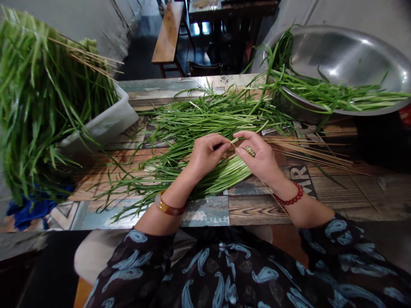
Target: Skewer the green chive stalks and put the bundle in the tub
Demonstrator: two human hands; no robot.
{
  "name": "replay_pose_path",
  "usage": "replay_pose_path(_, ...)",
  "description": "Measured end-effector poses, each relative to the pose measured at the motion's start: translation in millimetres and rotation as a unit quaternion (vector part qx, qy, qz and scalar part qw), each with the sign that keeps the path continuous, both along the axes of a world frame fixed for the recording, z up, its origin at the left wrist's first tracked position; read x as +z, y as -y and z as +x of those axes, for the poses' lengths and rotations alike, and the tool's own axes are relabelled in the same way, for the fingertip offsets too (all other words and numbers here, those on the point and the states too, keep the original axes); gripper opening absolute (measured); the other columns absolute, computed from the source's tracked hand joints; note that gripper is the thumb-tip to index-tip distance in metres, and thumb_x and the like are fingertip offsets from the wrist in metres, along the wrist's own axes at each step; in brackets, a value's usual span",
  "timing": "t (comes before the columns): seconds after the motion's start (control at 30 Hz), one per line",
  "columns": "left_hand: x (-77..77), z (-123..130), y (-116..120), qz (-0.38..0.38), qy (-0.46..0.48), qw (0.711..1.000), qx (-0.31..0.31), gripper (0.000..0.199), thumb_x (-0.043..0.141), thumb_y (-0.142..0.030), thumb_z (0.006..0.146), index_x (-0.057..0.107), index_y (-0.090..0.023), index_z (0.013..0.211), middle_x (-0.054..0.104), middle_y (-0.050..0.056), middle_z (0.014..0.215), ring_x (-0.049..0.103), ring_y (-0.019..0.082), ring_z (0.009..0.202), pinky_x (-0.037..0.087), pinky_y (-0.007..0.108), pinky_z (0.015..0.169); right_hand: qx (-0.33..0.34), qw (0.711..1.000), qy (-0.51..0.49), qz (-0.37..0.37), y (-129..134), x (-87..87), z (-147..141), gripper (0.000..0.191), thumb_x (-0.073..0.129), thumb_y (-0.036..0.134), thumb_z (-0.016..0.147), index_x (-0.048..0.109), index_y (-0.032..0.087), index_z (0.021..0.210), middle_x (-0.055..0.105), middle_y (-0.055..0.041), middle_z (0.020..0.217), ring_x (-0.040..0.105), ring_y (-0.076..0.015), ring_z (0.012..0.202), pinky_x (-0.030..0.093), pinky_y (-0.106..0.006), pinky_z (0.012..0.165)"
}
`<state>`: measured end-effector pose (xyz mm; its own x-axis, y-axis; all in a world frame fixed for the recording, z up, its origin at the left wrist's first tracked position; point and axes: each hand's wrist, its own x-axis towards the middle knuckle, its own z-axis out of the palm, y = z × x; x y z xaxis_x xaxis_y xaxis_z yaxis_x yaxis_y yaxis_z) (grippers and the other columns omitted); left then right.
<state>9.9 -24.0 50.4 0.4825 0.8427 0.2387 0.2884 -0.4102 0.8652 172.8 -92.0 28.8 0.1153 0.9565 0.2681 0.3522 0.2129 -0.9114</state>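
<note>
My left hand (pixel 207 156) is closed in a pinch, with the pale end of a chive stalk (pixel 234 140) showing at its fingertips. My right hand (pixel 258 156) is curled around a thin bamboo skewer (pixel 280 204), whose tip meets the stalk between both hands. The skewer's middle is hidden by the right palm. Directly below lies a row of garlic chives (pixel 229 173), pale ends to the right and leaves to the left. Beyond the hands spreads a larger loose pile of chives (pixel 205 113).
Loose bamboo skewers (pixel 317 152) lie right of my hands. A metal basin (pixel 353 38) with more chives stands at the back right. On the left, a white plastic tub (pixel 105 128) carries skewered chives (pixel 48 81) hanging over its side, above a blue cloth (pixel 32 211). A wooden bench (pixel 168 32) stands beyond.
</note>
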Motion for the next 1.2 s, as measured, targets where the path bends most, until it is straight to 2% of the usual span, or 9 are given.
replay_pose_path(0.2,-0.2,-2,2,-0.199,0.084,0.976,-0.021,0.023,0.07,-0.036,0.079,0.072,-0.012,0.077,0.065,0.002,0.064,0.055,0.01,0.055,0.042,0.022,0.054,-0.014,1.0,-0.013,0.0,-1,-1.2,0,0.025,0.061,0.025,0.086,0.057,0.023,0.111,0.067,0.0012,0.082,0.066,-0.0172,0.076,0.051,-0.035,0.077)
replay_pose_path(0.43,0.7,-2,1,-0.23,0.099,0.967,-0.039,0.025,0.071,-0.037,0.076,0.069,-0.012,0.071,0.063,0.001,0.061,0.05,0.008,0.054,0.039,0.02,0.053,-0.001,1.0,-0.016,0.0,-1,-3.6,0,0.026,0.06,0.027,0.087,0.055,0.024,0.112,0.066,0.0004,0.085,0.067,-0.0178,0.078,0.053,-0.036,0.078)
replay_pose_path(0.6,1.0,0,4,-0.194,0.063,0.978,-0.047,0.021,0.07,-0.031,0.075,0.071,-0.013,0.067,0.063,0.0,0.061,0.048,0.008,0.056,0.035,0.02,0.053,-0.005,1.0,-0.022,0.007,-3,-7.6,1,0.02,0.062,0.028,0.087,0.054,0.024,0.105,0.066,-0.001,0.094,0.067,-0.0168,0.082,0.053,-0.035,0.081)
replay_pose_path(0.73,1.7,-3,1,-0.198,0.08,0.976,-0.051,0.022,0.071,-0.033,0.077,0.076,-0.012,0.079,0.07,0.003,0.071,0.055,0.01,0.062,0.042,0.021,0.06,-0.007,1.0,-0.025,0.01,-3,-5.7,1,0.019,0.062,0.026,0.085,0.054,0.023,0.103,0.067,-0.002,0.097,0.067,-0.0159,0.082,0.053,-0.033,0.08)
replay_pose_path(0.83,-0.6,-13,-14,-0.177,0.114,0.977,0.022,0.025,0.069,-0.034,0.079,0.076,-0.013,0.09,0.074,0.005,0.08,0.06,0.012,0.066,0.047,0.022,0.065,-0.005,1.0,-0.023,0.007,-3,-5.5,2,0.02,0.063,0.027,0.086,0.055,0.023,0.103,0.067,-0.0021,0.098,0.066,-0.0157,0.082,0.053,-0.033,0.079)
replay_pose_path(0.93,-6.8,-29,-35,-0.112,0.113,0.981,0.114,0.021,0.067,-0.032,0.08,0.075,-0.014,0.087,0.071,0.004,0.077,0.058,0.012,0.066,0.045,0.022,0.064,-0.01,1.0,-0.019,0.007,-2,-7.9,2,0.02,0.064,0.028,0.086,0.056,0.023,0.103,0.068,-0.0019,0.096,0.067,-0.0167,0.083,0.053,-0.034,0.08)
replay_pose_path(1.0,-11.8,-37,-45,-0.051,0.073,0.986,0.141,0.016,0.066,-0.027,0.08,0.074,-0.014,0.082,0.069,0.004,0.076,0.058,0.013,0.069,0.043,0.023,0.065,-0.011,1.0,-0.016,0.005,-1,-9.6,3,0.022,0.064,0.028,0.086,0.057,0.023,0.107,0.069,-0.0012,0.092,0.067,-0.0176,0.083,0.052,-0.035,0.081)
replay_pose_path(1.07,-15.8,-41,-49,0.014,0.003,0.992,0.127,0.012,0.066,-0.021,0.079,0.074,-0.014,0.08,0.068,0.004,0.076,0.057,0.014,0.072,0.041,0.025,0.067,-0.008,1.0,-0.01,0.001,0,-10.4,3,0.025,0.064,0.027,0.087,0.058,0.023,0.111,0.069,-0.0004,0.088,0.068,-0.0179,0.082,0.051,-0.036,0.082)
replay_pose_path(1.2,-17.9,-33,-41,0.11,-0.134,0.985,0.021,0.013,0.062,-0.015,0.082,0.075,-0.015,0.084,0.065,0.005,0.08,0.056,0.016,0.074,0.04,0.027,0.07,0.003,1.0,-0.009,0.0,0,-9.5,4,0.02,0.063,0.027,0.088,0.059,0.023,0.107,0.07,-0.0002,0.089,0.068,-0.0173,0.082,0.051,-0.034,0.08)
